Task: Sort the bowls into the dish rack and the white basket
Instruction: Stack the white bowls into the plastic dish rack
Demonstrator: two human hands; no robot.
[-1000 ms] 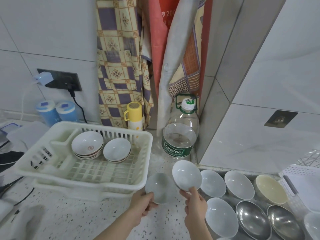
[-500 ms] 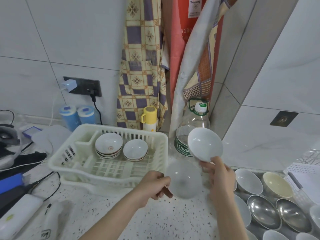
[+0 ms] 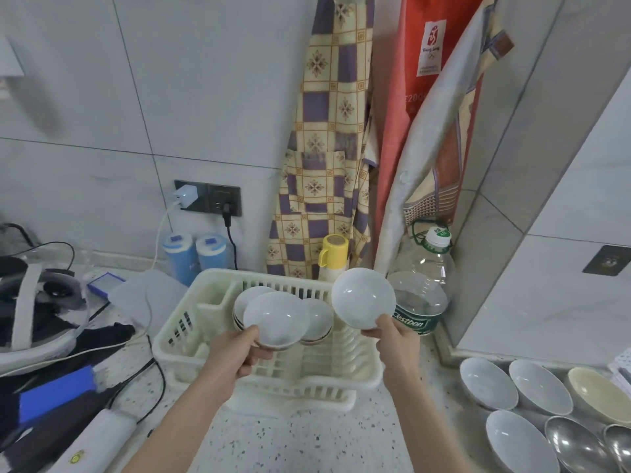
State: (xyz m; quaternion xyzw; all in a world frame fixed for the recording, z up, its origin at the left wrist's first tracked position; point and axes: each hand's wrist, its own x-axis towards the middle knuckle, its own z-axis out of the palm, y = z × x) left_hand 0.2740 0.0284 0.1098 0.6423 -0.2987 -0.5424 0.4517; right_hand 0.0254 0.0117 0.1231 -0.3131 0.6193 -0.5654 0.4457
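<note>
Left hand (image 3: 235, 353): fingers clamped on a white bowl (image 3: 276, 319) over the white basket (image 3: 191, 336).
Right hand (image 3: 396, 339): pinched a second bowl (image 3: 362, 298), tilted.
Advice: lower each onto the stacks (image 3: 317, 322) level, one at a time.

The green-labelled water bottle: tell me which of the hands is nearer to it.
Right. The right hand holds a white bowl just left of the water bottle. The left hand grips another bowl over the white basket, farther left.

Head view, downward (perhaps close)
</note>
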